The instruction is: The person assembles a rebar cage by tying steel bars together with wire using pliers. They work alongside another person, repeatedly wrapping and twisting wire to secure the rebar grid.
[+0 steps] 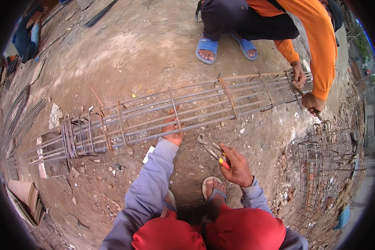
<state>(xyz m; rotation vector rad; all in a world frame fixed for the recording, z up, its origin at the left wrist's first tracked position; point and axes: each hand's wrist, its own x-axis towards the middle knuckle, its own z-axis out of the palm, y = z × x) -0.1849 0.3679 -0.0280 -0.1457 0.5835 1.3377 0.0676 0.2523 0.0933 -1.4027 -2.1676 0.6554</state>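
Observation:
A long cage of steel reinforcing bars (pixel 204 103) lies across the ground in front of me. My left hand (pixel 171 132) reaches in at its near side, fingers curled about a square stirrup (pixel 173 105); bars partly cover the fingers. In my right hand (pixel 236 167) is a pair of pincers (pixel 214 152) with red and yellow grips. Their jaws are parted and point toward the cage, just short of the nearest bar.
A co-worker in an orange top (pixel 321 50) squats at the far right, both hands on the cage end with a tool. Several stirrups (pixel 73 138) are bunched at the left. More bent steel (pixel 314 162) stands at right. Boards (pixel 27 198) lie at lower left.

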